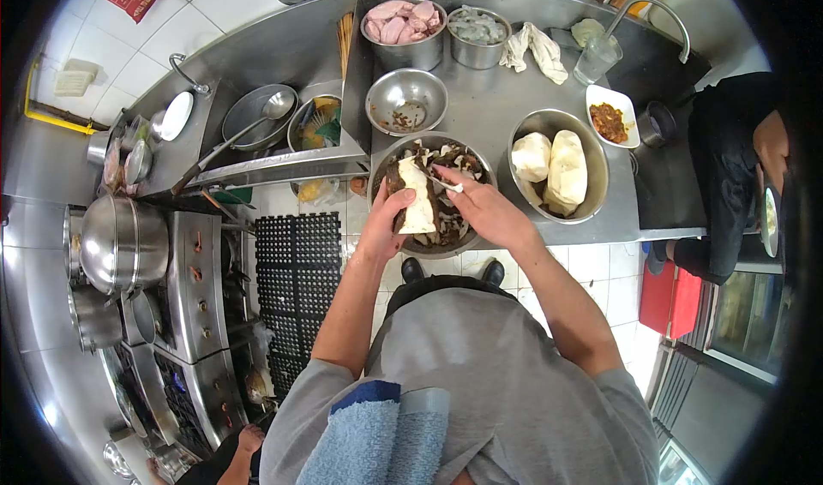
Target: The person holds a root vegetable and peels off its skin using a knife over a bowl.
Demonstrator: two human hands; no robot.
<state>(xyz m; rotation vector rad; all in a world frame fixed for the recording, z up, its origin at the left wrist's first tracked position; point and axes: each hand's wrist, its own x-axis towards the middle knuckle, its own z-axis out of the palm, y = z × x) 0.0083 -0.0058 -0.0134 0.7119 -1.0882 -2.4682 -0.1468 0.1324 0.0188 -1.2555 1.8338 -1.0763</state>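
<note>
Watching remotely, I see the left hand [388,218] clasping a part-peeled root [418,198] above the scrap bowl [467,247] — the right hand [484,206] pinches a slim white tool [446,184]. Two pale roots [566,172] look finished; dark skin remains on this one.

My right hand [480,206] can pass far across the counter [489,99]; small bowl [425,93] blocks left, large bowl [599,172] right.
</note>
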